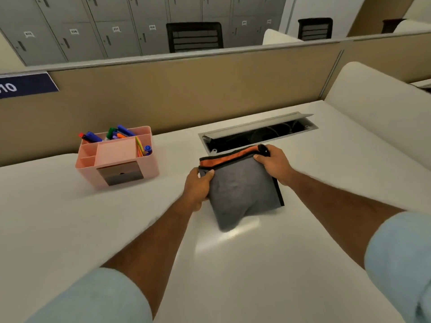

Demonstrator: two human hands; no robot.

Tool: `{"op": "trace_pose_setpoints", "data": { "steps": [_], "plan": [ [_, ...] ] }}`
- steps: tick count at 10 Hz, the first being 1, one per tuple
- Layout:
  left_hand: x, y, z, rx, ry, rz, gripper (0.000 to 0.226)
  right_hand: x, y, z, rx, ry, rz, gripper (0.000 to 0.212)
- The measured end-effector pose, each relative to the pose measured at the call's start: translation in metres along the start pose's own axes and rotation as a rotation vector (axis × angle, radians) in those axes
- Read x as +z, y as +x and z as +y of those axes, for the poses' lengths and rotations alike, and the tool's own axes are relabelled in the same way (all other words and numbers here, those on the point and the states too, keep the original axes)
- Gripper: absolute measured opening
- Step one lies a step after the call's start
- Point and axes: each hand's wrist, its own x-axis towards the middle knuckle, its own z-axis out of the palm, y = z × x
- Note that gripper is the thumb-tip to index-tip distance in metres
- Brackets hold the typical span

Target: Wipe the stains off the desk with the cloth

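A: Item one, left hand (197, 187): closed, thumb on top, gripping the cloth's (240, 194) near-left edge, at nine o'clock of the fabric.

B: Item two?

A: Right hand (272, 164): closed, pinching the far-right corner by the orange band, at one o'clock.

B: The cloth itself?

A: Grey, folded, held between both hands over the desk (233, 264); its lower end droops toward six o'clock, contact with the surface unclear. Long axis runs eleven to five. Hands equally near.

B: Surroundings?

A: Pink organiser (116, 159) with markers at ten o'clock; open cable hatch (256, 134) at twelve. Stains: none discernible.

B: Judgement?

A: Lowering flat comes first.
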Motion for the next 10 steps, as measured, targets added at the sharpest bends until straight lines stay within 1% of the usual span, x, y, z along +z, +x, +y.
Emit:
{"op": "trace_pose_setpoints", "data": {
  "steps": [1, 2, 3, 4, 5, 6, 7, 8, 9, 10],
  "plan": [
    [0.016, 0.023, 0.005, 0.000, 0.047, -0.020, 0.030, -0.005, 0.029, 0.009, 0.014, -0.106, 0.017, 0.024],
    [0.026, 0.039, 0.012, 0.089, 0.250, 0.096, 0.045, -0.001, 0.052, 0.007, 0.029, -0.107, 0.048, 0.038],
    [0.027, 0.047, 0.007, 0.300, 0.597, 0.245, 0.066, 0.008, 0.058, 0.011, -0.059, -0.265, 0.055, 0.058],
    [0.027, 0.045, -0.009, 0.530, 0.830, 0.139, 0.064, 0.011, 0.042, 0.027, -0.376, -0.552, -0.061, 0.054],
    [0.031, 0.047, -0.027, 0.569, 1.145, -0.039, 0.081, 0.017, 0.026, 0.045, -0.550, -0.746, -0.267, 0.055],
    [0.033, 0.052, -0.043, 0.497, 1.332, -0.089, 0.103, 0.025, 0.016, 0.062, -0.515, -0.920, -0.354, 0.060],
    [0.031, 0.055, -0.046, 0.505, 1.378, -0.103, 0.109, 0.026, 0.014, 0.067, -0.504, -0.972, -0.360, 0.063],
    [0.029, 0.055, -0.043, 0.486, 1.417, -0.123, 0.108, 0.025, 0.014, 0.065, -0.484, -1.000, -0.383, 0.064],
    [0.023, 0.046, -0.032, 0.484, 1.444, -0.177, 0.103, 0.023, 0.012, 0.056, -0.491, -1.004, -0.362, 0.064],
    [0.005, 0.036, -0.020, 0.515, 1.420, -0.190, 0.099, 0.020, 0.013, 0.039, -0.494, -1.010, -0.347, 0.055]
  ]
}}
